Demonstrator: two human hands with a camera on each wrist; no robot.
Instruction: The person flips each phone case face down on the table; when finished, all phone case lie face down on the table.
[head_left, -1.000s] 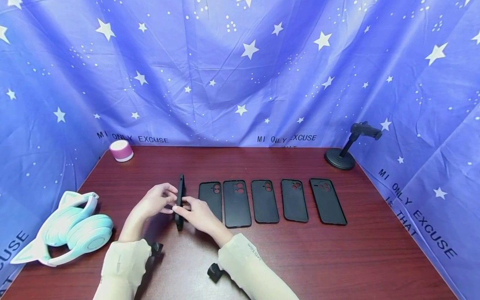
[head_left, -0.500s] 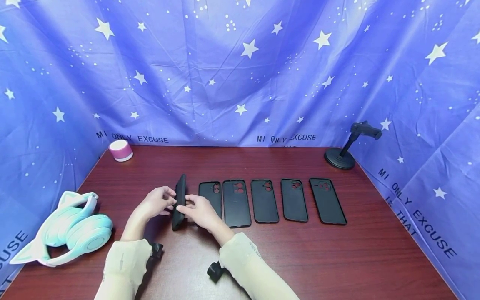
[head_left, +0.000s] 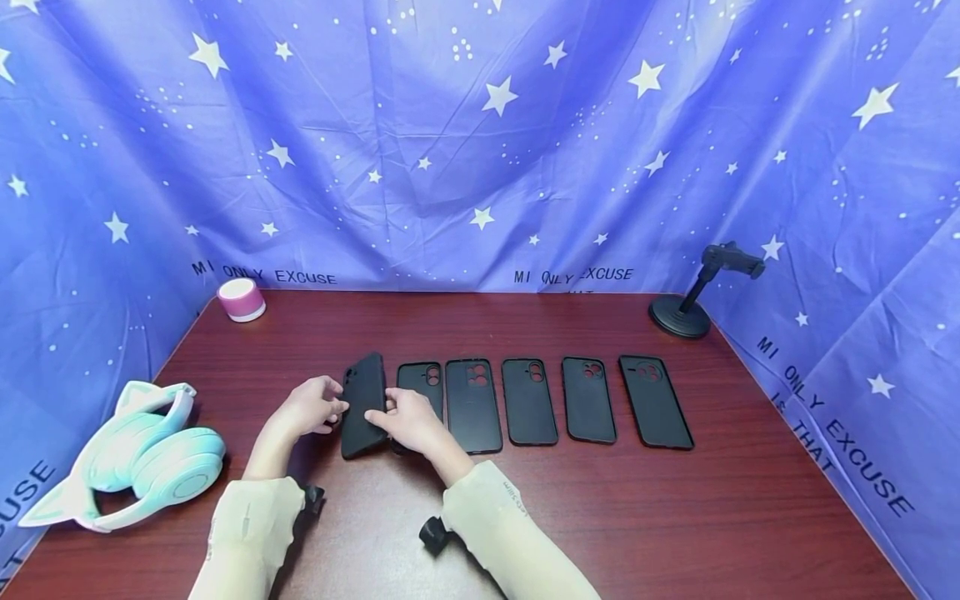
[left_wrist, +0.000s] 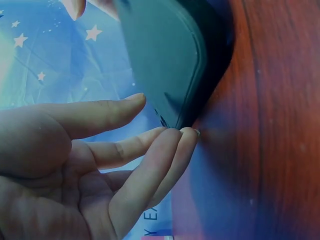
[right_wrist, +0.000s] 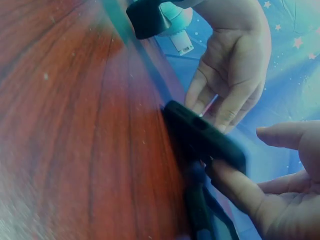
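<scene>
A black phone case (head_left: 363,400) is between the 2 hands, left of a row of other cases. It is tilted, with its left side low, its right side raised and its smooth back turned up; the camera holes sit at its far left corner. Whether its low edge touches the bench (head_left: 637,517) I cannot tell.

The left hand (head_left: 307,406) has a spread grip: the thumb stands off the case, while the fingertips (left_wrist: 172,137) touch its left edge. The right hand (head_left: 411,419) also has its grip spread; its thumb is apart from the case in the right wrist view, and a finger reaches under the raised right side, touching it.

To the right, 5 black cases lie in a row with their hollow sides up. The 1st case (head_left: 422,383) is just beside the right hand and partly hidden by it. Then come the 2nd case (head_left: 474,415), the 3rd case (head_left: 531,417), the 4th case (head_left: 588,408) and, at the right end, the 5th case (head_left: 654,410). Red wood shows through their camera holes.

Mint cat-ear headphones (head_left: 135,450) lie at the near left. A pink and white tub (head_left: 242,302) stands far left, and a black phone stand (head_left: 692,296) far right. A blue curtain (head_left: 420,142) with white stars hangs along the far side.
</scene>
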